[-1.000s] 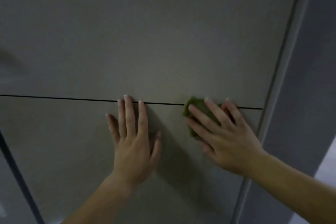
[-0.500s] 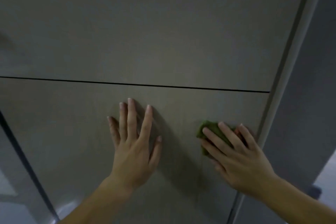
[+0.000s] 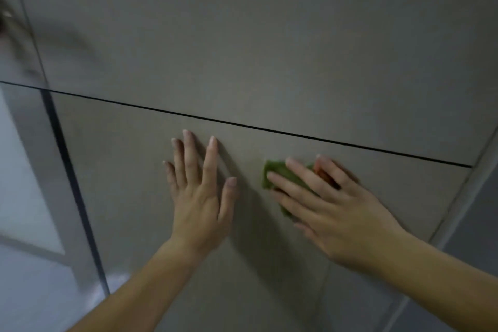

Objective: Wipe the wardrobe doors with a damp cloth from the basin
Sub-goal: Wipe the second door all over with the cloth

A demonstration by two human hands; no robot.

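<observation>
The grey-brown wardrobe door (image 3: 129, 170) fills most of the view, with a thin dark seam running across it above my hands. My left hand (image 3: 200, 191) lies flat on the door, fingers straight and spread. To its right, my right hand (image 3: 326, 202) presses a green cloth (image 3: 277, 174) against the door with straight fingers. Most of the cloth is hidden under that hand; only its left part shows.
An upper door panel (image 3: 242, 35) lies above the seam. A dark vertical gap (image 3: 72, 183) marks the door's left edge, with a glossy reflective panel (image 3: 24, 183) beyond it. A pale frame strip (image 3: 469, 191) and a grey wall border the right side.
My right hand slid the cloth down from the seam, then leftward toward my left hand. The left hand has stayed pressed on the door. The view tilted and shifted.
</observation>
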